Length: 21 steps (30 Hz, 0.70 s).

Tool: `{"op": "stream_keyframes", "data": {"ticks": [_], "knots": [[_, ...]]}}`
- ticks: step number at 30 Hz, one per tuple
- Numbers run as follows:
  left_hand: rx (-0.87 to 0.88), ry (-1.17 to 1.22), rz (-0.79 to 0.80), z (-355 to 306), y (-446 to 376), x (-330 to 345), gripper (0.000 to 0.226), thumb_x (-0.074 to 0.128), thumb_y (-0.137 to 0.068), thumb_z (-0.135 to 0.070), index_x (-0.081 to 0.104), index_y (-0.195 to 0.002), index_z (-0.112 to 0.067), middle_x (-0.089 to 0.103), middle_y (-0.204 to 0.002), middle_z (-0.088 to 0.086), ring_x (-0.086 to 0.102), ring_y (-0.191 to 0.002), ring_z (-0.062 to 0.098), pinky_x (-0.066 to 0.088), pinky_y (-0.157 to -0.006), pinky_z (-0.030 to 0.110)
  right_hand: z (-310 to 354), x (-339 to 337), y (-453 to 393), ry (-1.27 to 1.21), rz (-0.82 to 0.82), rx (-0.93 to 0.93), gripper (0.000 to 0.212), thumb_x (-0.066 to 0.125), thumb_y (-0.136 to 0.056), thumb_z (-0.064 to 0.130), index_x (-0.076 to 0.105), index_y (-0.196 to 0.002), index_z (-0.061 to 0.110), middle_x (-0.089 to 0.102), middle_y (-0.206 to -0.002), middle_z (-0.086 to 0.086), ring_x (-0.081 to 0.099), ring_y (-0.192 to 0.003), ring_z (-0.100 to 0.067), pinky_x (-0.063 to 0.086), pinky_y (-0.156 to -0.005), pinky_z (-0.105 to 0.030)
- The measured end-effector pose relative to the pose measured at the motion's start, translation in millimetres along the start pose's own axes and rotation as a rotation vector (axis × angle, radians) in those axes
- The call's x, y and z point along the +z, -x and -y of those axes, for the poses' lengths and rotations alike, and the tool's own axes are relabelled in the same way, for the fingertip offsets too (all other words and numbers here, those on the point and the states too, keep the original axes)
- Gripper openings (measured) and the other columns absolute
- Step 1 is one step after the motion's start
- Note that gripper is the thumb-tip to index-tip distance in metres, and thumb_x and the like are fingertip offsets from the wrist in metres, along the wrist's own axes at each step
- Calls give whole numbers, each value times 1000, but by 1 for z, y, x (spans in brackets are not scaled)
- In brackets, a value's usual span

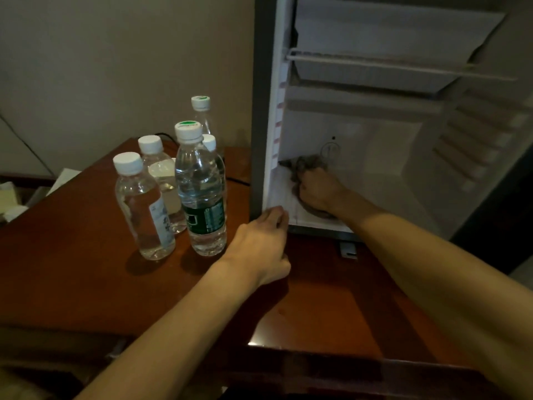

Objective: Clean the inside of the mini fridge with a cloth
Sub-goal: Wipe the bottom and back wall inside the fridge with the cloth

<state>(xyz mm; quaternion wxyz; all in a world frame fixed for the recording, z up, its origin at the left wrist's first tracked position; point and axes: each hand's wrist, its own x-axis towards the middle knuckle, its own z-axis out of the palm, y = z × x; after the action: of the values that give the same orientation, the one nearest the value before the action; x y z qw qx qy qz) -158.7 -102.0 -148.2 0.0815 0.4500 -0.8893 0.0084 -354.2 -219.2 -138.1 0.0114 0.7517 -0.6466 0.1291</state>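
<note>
The mini fridge [261, 111] stands open on a wooden table, its white inside facing me. My right hand [317, 190] reaches into the bottom left corner of the fridge and grips a grey cloth [304, 164], bunched against the floor and the left inner wall. My left hand [264, 246] rests on the fridge's lower left front corner, fingers curled round the edge of the frame. A wire shelf [375, 63] spans the fridge higher up.
Several water bottles [199, 186] with white caps stand on the brown wooden table [72, 255], left of the fridge. The open fridge door [484, 145] with its racks is at the right. The table's front edge runs near me.
</note>
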Motion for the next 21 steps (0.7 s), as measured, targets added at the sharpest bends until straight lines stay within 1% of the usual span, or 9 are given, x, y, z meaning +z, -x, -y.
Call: {"op": "stream_keyframes", "data": {"ticks": [3,6,9,12,13,15,17,19,21], "knots": [[-6,-11,25,-3,1,-4,83,60,-87,-35,24,-157,-10,19,-164,7,32,-146,29,41,-108,40,5,-1,24,-42,-45,-57,53,52,-93,20,45,-145,10,61,-130,-14,57,-117,-31,41,-107,-36],[-25,-11,52,-7,5,-9,83,61,-87,-34,24,-157,-10,19,-163,7,35,-143,30,42,-106,39,17,-7,57,-84,-52,-94,63,48,-91,23,35,-151,14,53,-139,-11,51,-122,-23,36,-111,-31],[-59,4,74,-12,7,-13,80,62,-87,-34,28,-156,-10,24,-161,6,38,-140,31,42,-104,39,33,-13,84,-57,-4,-87,67,51,-91,25,29,-153,17,43,-149,-11,43,-133,-27,35,-110,-33],[-91,26,86,-15,9,-15,79,63,-86,-33,30,-154,-10,26,-159,5,39,-139,31,42,-104,40,46,-13,102,12,33,-27,63,55,-91,28,36,-149,13,38,-152,-15,37,-138,-34,37,-109,-36],[-100,32,85,-16,9,-15,79,63,-85,-33,32,-154,-11,28,-158,6,40,-139,31,43,-104,41,48,-10,105,27,50,-14,61,55,-90,30,39,-146,13,41,-150,-14,39,-136,-35,38,-108,-37],[-112,42,90,-16,8,-14,78,63,-84,-33,34,-152,-11,30,-157,6,42,-137,32,44,-104,41,47,-3,105,47,91,20,52,56,-87,32,50,-135,12,50,-139,-14,48,-126,-36,44,-99,-38],[-111,41,88,-14,7,-11,78,63,-83,-34,35,-151,-11,31,-156,6,43,-137,32,45,-104,41,45,-3,103,38,104,37,51,57,-86,33,52,-132,12,51,-136,-14,50,-123,-35,46,-96,-38],[-102,32,72,-12,5,-9,77,63,-83,-34,35,-151,-11,32,-155,5,45,-134,31,45,-101,40,43,-3,98,14,75,16,58,54,-89,33,43,-143,15,47,-144,-13,47,-128,-34,44,-99,-37],[-90,21,50,-9,5,-7,77,62,-83,-35,35,-151,-11,33,-154,4,47,-131,31,46,-99,39,41,-2,90,-24,35,-37,62,45,-92,34,31,-152,22,42,-150,-10,43,-131,-32,44,-101,-38]]}}
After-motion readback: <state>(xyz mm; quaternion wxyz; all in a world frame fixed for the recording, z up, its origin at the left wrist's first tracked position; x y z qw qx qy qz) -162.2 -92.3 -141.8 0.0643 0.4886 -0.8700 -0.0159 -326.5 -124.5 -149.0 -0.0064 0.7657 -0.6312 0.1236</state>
